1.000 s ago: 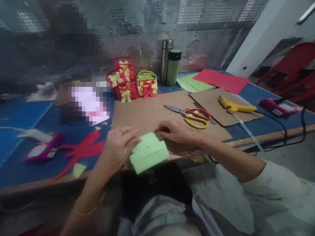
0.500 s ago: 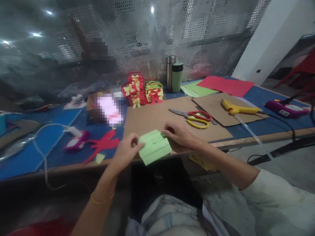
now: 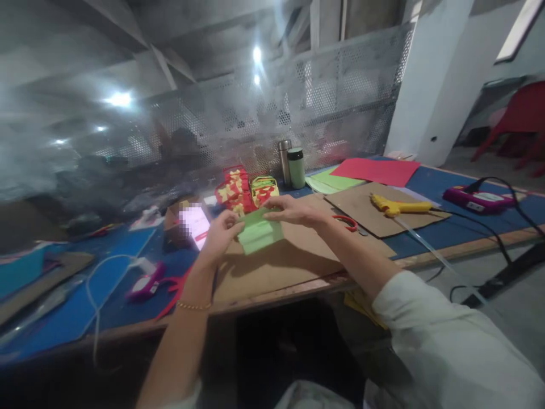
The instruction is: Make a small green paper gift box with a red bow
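Observation:
A folded light-green paper piece point(image 3: 258, 234) is held up above the brown cardboard sheet point(image 3: 281, 264). My left hand point(image 3: 221, 232) pinches its left edge with closed fingers. My right hand point(image 3: 293, 210) grips its top right edge from above. Red-handled scissors point(image 3: 347, 221) lie on the cardboard just right of my right hand, partly hidden by my forearm.
Red and yellow paper baskets with bows point(image 3: 244, 190) stand behind the hands, next to two flasks point(image 3: 292, 166). A yellow glue gun point(image 3: 394, 205) lies on a second cardboard at right, with red and green paper sheets point(image 3: 366, 173) behind. Purple devices point(image 3: 477, 199) and cables lie on the blue table point(image 3: 468, 230).
Both hands have lifted the green paper piece off the table's front edge and carried it up and away from me. The camera has tilted upward, showing more of the ceiling.

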### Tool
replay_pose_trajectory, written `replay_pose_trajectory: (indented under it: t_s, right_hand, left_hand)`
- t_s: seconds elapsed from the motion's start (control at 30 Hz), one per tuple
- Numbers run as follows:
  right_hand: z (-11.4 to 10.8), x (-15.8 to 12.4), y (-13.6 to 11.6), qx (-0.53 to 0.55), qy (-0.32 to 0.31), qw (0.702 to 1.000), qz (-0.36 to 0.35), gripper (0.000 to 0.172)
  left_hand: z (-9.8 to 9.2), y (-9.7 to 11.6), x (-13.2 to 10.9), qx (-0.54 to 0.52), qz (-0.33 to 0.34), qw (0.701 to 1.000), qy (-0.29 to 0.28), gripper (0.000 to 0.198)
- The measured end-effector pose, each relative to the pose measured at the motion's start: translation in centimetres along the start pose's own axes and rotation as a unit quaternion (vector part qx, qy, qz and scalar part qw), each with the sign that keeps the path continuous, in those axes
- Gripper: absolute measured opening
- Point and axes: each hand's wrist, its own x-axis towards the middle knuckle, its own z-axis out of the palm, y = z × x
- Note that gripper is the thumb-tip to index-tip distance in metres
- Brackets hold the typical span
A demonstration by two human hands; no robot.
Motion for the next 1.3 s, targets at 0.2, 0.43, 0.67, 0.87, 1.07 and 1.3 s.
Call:
replay_pose_trajectory:
  t_s: [0.2, 0.43, 0.67, 0.87, 1.07, 1.3]
  right_hand:
    - [-0.1, 1.4, 3.4, 0.056, 0.077, 0.995, 0.019, 0.033]
    - [-0.3, 0.6, 5.5, 0.031, 0.046, 0.997, 0.052, 0.031]
    - [-0.4, -0.1, 4.8, -0.013, 0.033, 0.997, 0.064, 0.030]
    - [0.0, -0.6, 4.4, -0.021, 0.018, 0.998, 0.060, 0.031]
    - [-0.2, -0.4, 5.0, -0.108, 0.026, 0.994, 0.012, 0.021]
    - [-0.1, -0.5, 4.9, -0.190, 0.053, 0.979, -0.054, 0.020]
  left_hand:
    - [0.7, -1.8, 3.9, -0.022, -0.028, 0.999, -0.005, 0.027]
    - [2.4, -3.1, 3.2, -0.033, -0.033, 0.999, -0.027, 0.021]
    - [1.9, -3.8, 2.4, -0.052, -0.015, 0.999, -0.008, 0.023]
    - [1.7, -4.1, 2.0, -0.065, -0.033, 0.997, -0.013, 0.027]
    - [2.2, -3.5, 1.2, -0.080, -0.044, 0.994, -0.064, 0.030]
    - [2.4, -3.7, 1.3, -0.061, -0.020, 0.996, -0.058, 0.024]
